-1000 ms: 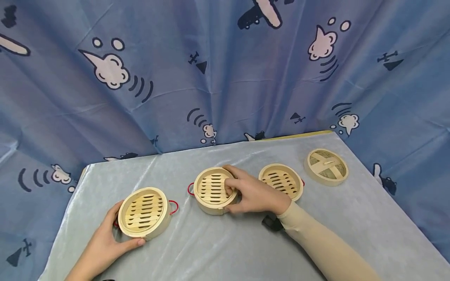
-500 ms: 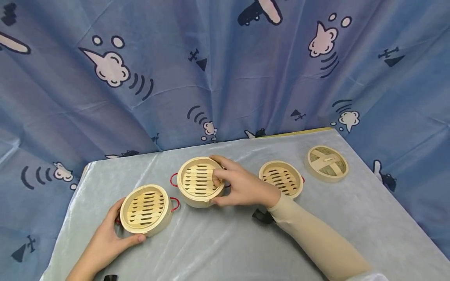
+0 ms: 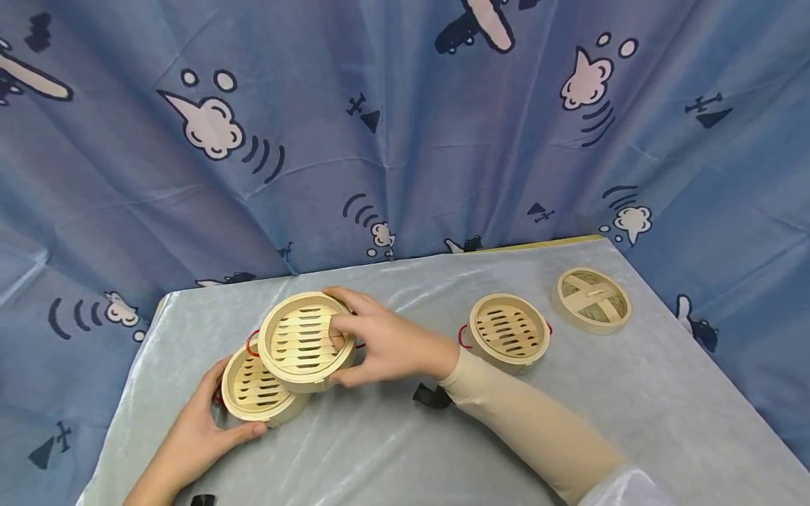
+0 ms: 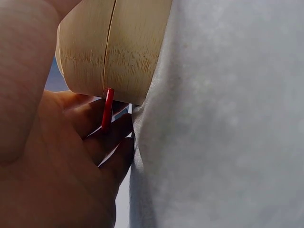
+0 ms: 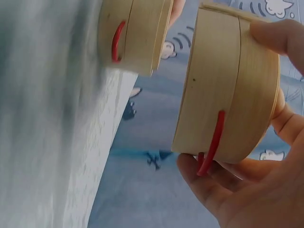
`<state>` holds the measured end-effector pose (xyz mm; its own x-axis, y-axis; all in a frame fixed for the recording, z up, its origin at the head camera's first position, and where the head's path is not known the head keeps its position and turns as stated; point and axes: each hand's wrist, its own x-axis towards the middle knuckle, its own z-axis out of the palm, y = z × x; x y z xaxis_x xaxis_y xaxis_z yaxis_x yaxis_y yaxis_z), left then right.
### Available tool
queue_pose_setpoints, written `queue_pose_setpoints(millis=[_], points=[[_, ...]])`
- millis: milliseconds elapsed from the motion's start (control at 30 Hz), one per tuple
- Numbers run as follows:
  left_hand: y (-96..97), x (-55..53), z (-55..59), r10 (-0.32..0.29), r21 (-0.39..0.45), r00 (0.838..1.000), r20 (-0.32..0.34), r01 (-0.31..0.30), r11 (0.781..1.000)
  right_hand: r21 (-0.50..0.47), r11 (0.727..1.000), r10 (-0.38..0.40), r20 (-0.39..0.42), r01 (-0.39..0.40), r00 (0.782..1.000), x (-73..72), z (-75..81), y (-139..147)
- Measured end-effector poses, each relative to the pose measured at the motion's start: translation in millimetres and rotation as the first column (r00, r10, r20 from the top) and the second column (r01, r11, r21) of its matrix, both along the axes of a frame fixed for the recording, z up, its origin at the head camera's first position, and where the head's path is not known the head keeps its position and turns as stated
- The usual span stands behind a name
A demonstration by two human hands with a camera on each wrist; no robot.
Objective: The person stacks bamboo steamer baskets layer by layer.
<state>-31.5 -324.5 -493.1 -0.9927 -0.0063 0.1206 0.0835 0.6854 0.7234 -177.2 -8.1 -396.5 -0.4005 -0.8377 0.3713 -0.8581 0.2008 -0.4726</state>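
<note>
My left hand [image 3: 196, 429] grips a small bamboo steamer basket [image 3: 253, 390] on the table, thumb at its near side and fingers round the far left. In the left wrist view, the basket's wall [image 4: 109, 52] and red handle [image 4: 108, 110] show beside the curled fingers. My right hand [image 3: 392, 344] holds a second bamboo steamer basket [image 3: 297, 337] by its right side. This one is raised off the table, as the right wrist view shows, and overlaps the left basket in the head view. Its slatted floor faces up, and a red handle [image 5: 214, 140] hangs by my fingers.
A third steamer basket [image 3: 509, 334] with red handles stands right of centre on the grey cloth-covered table [image 3: 354, 457]. Beyond it, near the right edge, lies a round bamboo lid [image 3: 591, 299]. A blue patterned curtain [image 3: 316, 176] hangs behind the table.
My right hand has lifted its basket and carried it left, from beside the third basket to partly over the left one. The left hand stays round its basket.
</note>
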Motion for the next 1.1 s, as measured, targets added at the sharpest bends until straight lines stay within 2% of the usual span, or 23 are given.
queue_pose_setpoints(millis=[233,400,533,967,1100], points=[[0.4,0.0,-1.0,0.018,-0.014,1.000,0.026,-0.017,1.000,0.006,1.000,0.025,0.007,-0.025,1.000,7.5,-5.9,-29],[1.3,-1.3,-0.6,0.019,0.011,0.999,0.044,-0.019,1.000,0.029,0.999,0.026,-0.014,-0.026,1.000,14.2,-11.0,-46],[1.6,-0.9,-0.5,0.017,0.030,0.999,0.034,-0.018,0.999,0.041,0.999,0.015,-0.032,-0.014,0.999,19.7,-15.3,-56],[0.9,-2.4,-0.5,0.007,0.061,1.000,-0.005,-0.007,0.998,0.067,0.996,-0.052,-0.039,0.054,0.998,28.1,-23.0,-73],[-0.6,-1.6,-0.4,0.009,0.054,1.000,0.005,-0.009,0.998,0.089,0.994,-0.060,-0.036,0.063,0.998,29.1,-25.0,-75]])
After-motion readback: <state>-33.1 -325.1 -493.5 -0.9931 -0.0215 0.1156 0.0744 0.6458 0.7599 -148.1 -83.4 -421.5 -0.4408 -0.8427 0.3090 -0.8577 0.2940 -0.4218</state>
